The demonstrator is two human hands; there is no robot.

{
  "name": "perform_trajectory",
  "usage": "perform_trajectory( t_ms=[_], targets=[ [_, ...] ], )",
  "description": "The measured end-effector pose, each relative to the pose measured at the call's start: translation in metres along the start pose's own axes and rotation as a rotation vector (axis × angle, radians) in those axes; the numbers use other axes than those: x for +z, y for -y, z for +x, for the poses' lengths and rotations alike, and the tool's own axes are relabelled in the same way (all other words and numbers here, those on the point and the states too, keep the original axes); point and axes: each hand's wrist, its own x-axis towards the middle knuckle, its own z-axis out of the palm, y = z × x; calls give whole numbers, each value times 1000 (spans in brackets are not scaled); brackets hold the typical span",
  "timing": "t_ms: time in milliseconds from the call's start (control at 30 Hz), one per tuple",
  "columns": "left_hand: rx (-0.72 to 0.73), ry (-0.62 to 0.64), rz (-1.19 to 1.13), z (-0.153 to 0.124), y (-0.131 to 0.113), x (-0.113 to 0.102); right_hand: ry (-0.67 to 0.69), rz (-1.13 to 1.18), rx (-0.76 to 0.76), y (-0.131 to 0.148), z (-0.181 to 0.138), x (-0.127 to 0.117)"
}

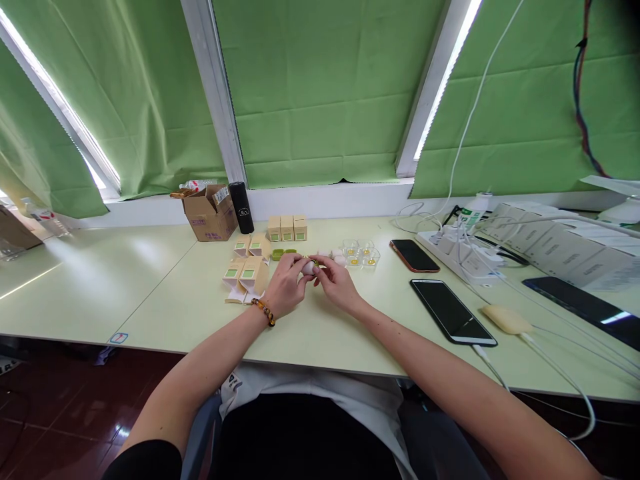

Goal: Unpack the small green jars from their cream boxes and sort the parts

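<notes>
My left hand [286, 285], with a bead bracelet on its wrist, and my right hand [336, 281] meet over the pale green table [165, 293]. Both are closed on a small white round object [309, 267] between their fingertips. Open tan-and-green cartons [245, 275] lie just left of my left hand. Small clear trays with yellow pieces [361, 254] sit just beyond my right hand. Two green lids [283, 253] lie behind the hands.
Three closed tan boxes [287, 228], a black cylinder [241, 207] and a brown cardboard box [210, 213] stand at the back. Two phones [414, 255] [453, 311] lie right, beside a power strip [463, 257] with white cables and a yellowish pad [506, 319].
</notes>
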Motion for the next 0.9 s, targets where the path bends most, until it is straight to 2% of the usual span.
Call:
perform_trajectory(
  t_ms=[367, 667, 900],
  targets=[
    [109, 100, 141, 0, 1, -3, 13, -39, -2, 3, -2, -1],
    [130, 116, 188, 2, -5, -1, -33, -98, 40, 3, 0, 5],
    [107, 103, 191, 3, -9, 5, -6, -102, 71, 11, 0, 6]
  ],
)
